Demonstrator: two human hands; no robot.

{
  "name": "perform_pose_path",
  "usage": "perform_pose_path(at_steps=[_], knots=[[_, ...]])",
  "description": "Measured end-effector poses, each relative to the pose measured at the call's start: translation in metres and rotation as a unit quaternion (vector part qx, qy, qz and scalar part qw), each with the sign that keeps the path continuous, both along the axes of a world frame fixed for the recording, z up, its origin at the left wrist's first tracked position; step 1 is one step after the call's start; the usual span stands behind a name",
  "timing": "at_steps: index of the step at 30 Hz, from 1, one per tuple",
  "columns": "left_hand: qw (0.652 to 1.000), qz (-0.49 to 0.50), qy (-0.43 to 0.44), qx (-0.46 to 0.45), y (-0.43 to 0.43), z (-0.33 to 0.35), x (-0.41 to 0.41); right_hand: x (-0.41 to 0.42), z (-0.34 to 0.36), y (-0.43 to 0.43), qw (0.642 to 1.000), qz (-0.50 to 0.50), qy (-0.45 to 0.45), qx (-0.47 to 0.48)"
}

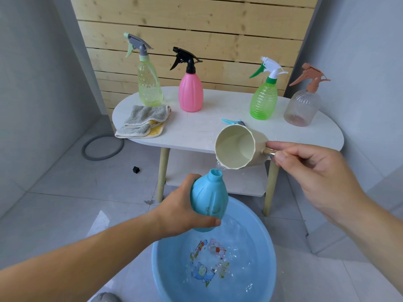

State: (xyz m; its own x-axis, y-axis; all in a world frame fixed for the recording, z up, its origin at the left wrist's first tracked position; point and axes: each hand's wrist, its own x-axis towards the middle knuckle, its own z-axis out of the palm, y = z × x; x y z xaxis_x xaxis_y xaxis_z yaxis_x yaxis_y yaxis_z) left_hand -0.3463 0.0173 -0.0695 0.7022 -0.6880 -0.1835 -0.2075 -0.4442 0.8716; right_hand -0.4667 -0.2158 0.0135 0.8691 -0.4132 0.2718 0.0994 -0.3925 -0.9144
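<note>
- The left hand (181,212) wraps around the lower body of the blue bottle (209,201), with the thumb across the front and the fingers curled behind.
- The bottle is uncapped and tilted slightly, and it is held in the air above the far edge of the basin (172,269), which stands on the floor with water in it.
- The right hand (314,171) pinches the handle of the cup (237,147) between thumb and fingers. The cup is tipped over, with its lip just above and beside the bottle neck.
- A thin trickle of water (219,166) leaves the lip of the cup.
- Risk: the bottle neck is narrow and the cup mouth is wide. A steeper tip is likely to send water past the neck and down the bottle wall.
- Risk: the bottle sits near the basin's far rim, so an overshoot may land on the floor instead of in the basin.
- Risk: a wet bottle wall may slip in the left hand as the bottle gains weight.
- Risk: the pinch on the handle gives little control over rotation, so the cup may swing.
- The spray head (232,121) lies on the counter (196,131) behind the cup, within reach of a backward swing.
</note>
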Motion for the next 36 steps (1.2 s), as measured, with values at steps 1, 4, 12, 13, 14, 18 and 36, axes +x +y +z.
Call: perform_pose_path(at_steps=[1, 4, 12, 13, 14, 18, 36], knots=[[1.000, -0.001, -0.001, 0.002, 0.0003, -0.0003, -0.0002, -0.0003, -0.0002, -0.0001, 1.000, 0.000, -0.001, -0.002], [1.000, -0.001, 0.001, 0.007, 0.0005, -0.0012, -0.0008, -0.0005, 0.0003, 0.0002, 1.000, 0.002, -0.003, -0.013], [1.000, -0.002, -0.004, 0.014, -0.0003, -0.0026, -0.0008, -0.0021, 0.0025, 0.0012, 0.999, 0.004, -0.003, -0.037], [1.000, -0.001, -0.003, 0.014, -0.0001, -0.0028, -0.0008, -0.0025, 0.0026, 0.0014, 0.999, 0.004, -0.004, -0.038], [1.000, -0.001, -0.002, 0.012, 0.0000, -0.0029, -0.0007, -0.0024, 0.0029, 0.0016, 0.999, 0.004, -0.005, -0.040], [1.000, -0.003, 0.000, 0.013, 0.0004, -0.0027, -0.0008, -0.0024, 0.0033, 0.0020, 0.999, 0.004, -0.008, -0.046], [1.000, -0.003, 0.001, 0.022, -0.0002, -0.0012, -0.0027, -0.0034, 0.0037, 0.0042, 0.992, 0.004, -0.029, -0.119]])
